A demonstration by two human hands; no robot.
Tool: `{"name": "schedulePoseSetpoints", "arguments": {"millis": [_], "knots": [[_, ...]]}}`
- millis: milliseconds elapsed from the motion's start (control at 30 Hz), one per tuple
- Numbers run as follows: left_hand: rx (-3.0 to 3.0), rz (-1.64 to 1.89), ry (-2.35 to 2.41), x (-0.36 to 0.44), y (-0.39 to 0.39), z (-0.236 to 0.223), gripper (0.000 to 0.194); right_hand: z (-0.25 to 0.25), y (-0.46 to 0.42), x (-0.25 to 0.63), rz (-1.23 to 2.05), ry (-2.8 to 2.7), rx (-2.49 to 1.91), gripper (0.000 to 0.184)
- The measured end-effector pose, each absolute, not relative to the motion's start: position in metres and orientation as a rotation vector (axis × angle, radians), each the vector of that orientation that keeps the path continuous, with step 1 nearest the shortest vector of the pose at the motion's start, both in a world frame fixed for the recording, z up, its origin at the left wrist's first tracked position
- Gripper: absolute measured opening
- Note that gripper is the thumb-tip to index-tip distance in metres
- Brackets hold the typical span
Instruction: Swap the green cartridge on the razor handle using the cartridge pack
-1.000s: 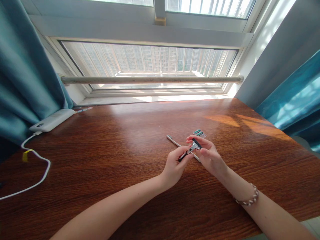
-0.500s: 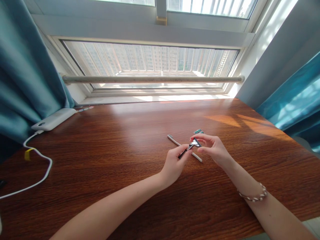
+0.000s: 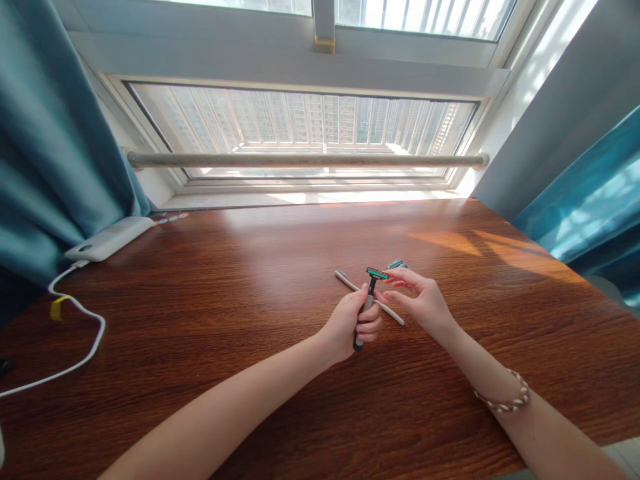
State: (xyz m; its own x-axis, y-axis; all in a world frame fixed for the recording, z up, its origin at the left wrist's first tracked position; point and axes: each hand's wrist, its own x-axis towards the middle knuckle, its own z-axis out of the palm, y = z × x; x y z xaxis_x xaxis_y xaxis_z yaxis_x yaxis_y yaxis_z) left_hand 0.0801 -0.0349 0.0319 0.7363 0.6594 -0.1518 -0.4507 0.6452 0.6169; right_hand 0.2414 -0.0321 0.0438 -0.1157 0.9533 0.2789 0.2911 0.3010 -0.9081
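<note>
A razor [image 3: 371, 300] with a black and grey handle and a green strip on its head is held in my left hand [image 3: 351, 323], the fingers wrapped round the handle and the head pointing up and away. My right hand [image 3: 424, 298] is beside the razor head with its fingers apart; the fingertips come close to the head, and I cannot tell whether they touch it. Behind the hands a white toothbrush [image 3: 393, 313] lies slantwise on the table, its middle hidden. Just past the right fingertips sits a small green and dark razor head [image 3: 397, 265], partly covered.
The brown wooden table [image 3: 225, 287] reaches to the window sill. At the back left lies a white power bank [image 3: 110, 239] with a white cable [image 3: 100, 333] running to the left edge. Blue curtains [image 3: 65, 133] hang on both sides, and a rail [image 3: 300, 160] crosses the window.
My left hand has turned the razor upright, so the green-striped face of its head now shows, and grips lower round the handle. The right hand has shifted slightly left.
</note>
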Motion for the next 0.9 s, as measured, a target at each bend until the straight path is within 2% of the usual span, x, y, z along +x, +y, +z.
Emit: {"name": "schedulePoseSetpoints", "arguments": {"millis": [233, 433, 900], "knots": [[0.530, 0.615, 0.335, 0.0793, -0.0346, 0.0323, 0.032, 0.0483, -0.0391, 0.2365, 0.567, -1.704, -1.209, 0.020], [0.525, 0.629, 0.374, 0.0804, -0.0353, 0.0343, 0.033, 0.0463, -0.0390, 0.2354, 0.434, -1.708, -1.163, 0.021], [0.526, 0.539, 0.301, 0.0779, -0.0348, 0.0359, 0.035, 0.0449, -0.0404, 0.2340, 0.589, -1.596, -1.121, 0.022]]}}
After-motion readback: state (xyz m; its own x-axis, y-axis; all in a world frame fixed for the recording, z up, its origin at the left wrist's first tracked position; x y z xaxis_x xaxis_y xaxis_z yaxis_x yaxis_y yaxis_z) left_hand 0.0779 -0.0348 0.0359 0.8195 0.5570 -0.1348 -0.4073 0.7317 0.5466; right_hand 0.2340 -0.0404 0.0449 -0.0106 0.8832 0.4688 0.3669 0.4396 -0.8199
